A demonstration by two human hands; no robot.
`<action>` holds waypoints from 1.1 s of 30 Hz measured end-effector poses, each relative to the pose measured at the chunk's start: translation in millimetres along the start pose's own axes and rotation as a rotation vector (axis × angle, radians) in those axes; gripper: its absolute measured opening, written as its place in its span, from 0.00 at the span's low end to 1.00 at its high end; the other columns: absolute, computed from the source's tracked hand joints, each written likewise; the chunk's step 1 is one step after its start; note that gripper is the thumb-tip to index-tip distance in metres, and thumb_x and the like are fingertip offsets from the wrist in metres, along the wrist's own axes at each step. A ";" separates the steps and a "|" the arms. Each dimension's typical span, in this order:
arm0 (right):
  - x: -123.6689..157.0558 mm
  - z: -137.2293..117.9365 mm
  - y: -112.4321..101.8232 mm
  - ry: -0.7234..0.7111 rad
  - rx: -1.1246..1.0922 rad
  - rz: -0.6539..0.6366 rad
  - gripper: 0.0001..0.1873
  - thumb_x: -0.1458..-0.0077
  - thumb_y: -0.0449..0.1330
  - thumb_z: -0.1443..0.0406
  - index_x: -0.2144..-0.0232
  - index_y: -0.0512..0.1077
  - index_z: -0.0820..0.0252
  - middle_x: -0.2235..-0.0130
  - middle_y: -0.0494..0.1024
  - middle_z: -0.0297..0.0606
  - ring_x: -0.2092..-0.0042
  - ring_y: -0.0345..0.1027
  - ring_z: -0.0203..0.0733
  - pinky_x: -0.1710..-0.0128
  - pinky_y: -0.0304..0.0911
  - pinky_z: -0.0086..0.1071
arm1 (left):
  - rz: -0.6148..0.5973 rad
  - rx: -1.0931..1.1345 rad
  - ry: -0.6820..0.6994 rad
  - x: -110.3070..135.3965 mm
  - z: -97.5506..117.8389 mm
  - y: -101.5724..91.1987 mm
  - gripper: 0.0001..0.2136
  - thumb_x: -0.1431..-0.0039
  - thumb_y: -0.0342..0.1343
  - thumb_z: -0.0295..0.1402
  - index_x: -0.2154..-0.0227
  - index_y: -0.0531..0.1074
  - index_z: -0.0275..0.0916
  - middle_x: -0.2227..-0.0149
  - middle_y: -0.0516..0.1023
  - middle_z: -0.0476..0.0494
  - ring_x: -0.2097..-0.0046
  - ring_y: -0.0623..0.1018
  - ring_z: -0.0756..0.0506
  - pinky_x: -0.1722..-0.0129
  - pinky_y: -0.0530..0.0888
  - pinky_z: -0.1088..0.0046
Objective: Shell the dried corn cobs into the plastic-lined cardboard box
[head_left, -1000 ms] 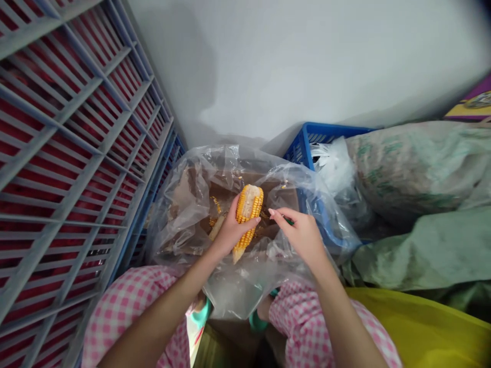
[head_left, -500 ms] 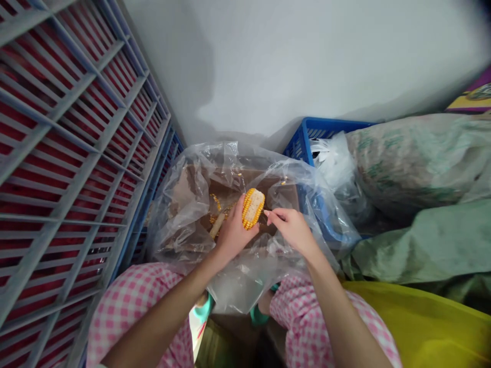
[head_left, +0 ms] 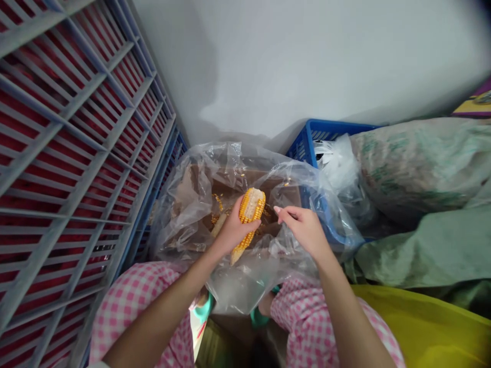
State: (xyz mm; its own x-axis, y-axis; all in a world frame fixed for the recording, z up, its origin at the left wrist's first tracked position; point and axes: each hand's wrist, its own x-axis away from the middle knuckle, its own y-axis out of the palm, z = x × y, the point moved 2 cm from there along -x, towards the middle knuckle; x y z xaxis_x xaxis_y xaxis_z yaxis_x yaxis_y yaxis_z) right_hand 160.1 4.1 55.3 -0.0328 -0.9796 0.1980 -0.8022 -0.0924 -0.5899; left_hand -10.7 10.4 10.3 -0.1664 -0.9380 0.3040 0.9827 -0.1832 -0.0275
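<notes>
My left hand (head_left: pixel 230 231) is wrapped round a yellow corn cob (head_left: pixel 249 210), held upright over a clear plastic bag (head_left: pixel 192 199) that lines a brown box. One side of the cob is stripped bare of kernels. My right hand (head_left: pixel 303 228) hovers just right of the cob's top, fingers curled together in a pinch; what they hold I cannot make out. Loose kernels and a bare cob (head_left: pixel 217 224) lie at the bottom of the bag.
A grey slatted crate stack (head_left: pixel 72 153) with red contents stands at the left. A blue crate (head_left: pixel 314 138) with plastic bags sits behind the box. Green woven sacks (head_left: pixel 418 168) fill the right. A yellow tub (head_left: pixel 425 327) lies at lower right. My knees in pink checked trousers (head_left: pixel 146 306) flank the bag.
The cob dipped and tilted forward half a second ago, then came back up to upright. My right hand moved slightly right, away from the cob's top.
</notes>
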 end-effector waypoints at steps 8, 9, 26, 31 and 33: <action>-2.5 1.4 5.1 -0.008 0.076 -0.035 0.22 0.47 0.51 0.53 0.84 0.69 0.60 0.84 0.65 0.30 0.78 0.56 0.32 0.76 0.48 0.27 | -0.019 -0.207 0.073 5.0 6.2 1.8 0.35 0.54 0.58 0.32 0.42 0.52 0.38 0.41 0.61 0.39 0.43 0.65 0.42 0.44 0.61 0.65; -1.7 1.5 4.5 -0.002 0.094 -0.043 0.22 0.47 0.51 0.54 0.85 0.69 0.60 0.84 0.64 0.30 0.79 0.55 0.32 0.76 0.47 0.28 | -0.013 -0.283 0.092 6.4 6.9 1.6 0.35 0.55 0.57 0.31 0.42 0.52 0.39 0.41 0.62 0.39 0.43 0.65 0.41 0.44 0.61 0.64; -6.0 2.6 12.4 -0.006 -0.103 -0.012 0.23 0.48 0.52 0.50 0.85 0.64 0.60 0.84 0.57 0.28 0.79 0.49 0.31 0.77 0.44 0.27 | -0.022 0.014 -0.022 10.1 5.0 3.6 0.32 0.53 0.57 0.31 0.44 0.54 0.40 0.46 0.67 0.41 0.48 0.70 0.43 0.48 0.66 0.66; -2.2 -3.2 3.7 -0.048 0.065 -0.030 0.23 0.46 0.51 0.52 0.85 0.65 0.60 0.85 0.60 0.28 0.79 0.51 0.31 0.77 0.44 0.28 | 0.001 -0.058 0.030 4.9 4.1 -0.6 0.35 0.54 0.58 0.32 0.42 0.52 0.39 0.41 0.61 0.39 0.43 0.65 0.43 0.43 0.60 0.65; -2.3 -3.4 4.9 -0.057 0.097 -0.040 0.23 0.46 0.50 0.53 0.85 0.65 0.60 0.85 0.62 0.29 0.79 0.52 0.31 0.77 0.45 0.28 | -0.004 -0.086 0.040 4.6 4.0 -0.6 0.35 0.54 0.58 0.32 0.42 0.51 0.39 0.41 0.60 0.39 0.42 0.64 0.43 0.43 0.59 0.65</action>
State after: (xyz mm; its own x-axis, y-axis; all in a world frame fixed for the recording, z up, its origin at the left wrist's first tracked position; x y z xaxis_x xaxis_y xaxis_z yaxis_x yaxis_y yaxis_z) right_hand 154.2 6.5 54.6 0.0343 -0.9832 0.1795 -0.7408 -0.1456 -0.6558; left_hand -11.7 7.3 15.4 -0.1746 -0.9479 0.2665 0.9718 -0.2094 -0.1082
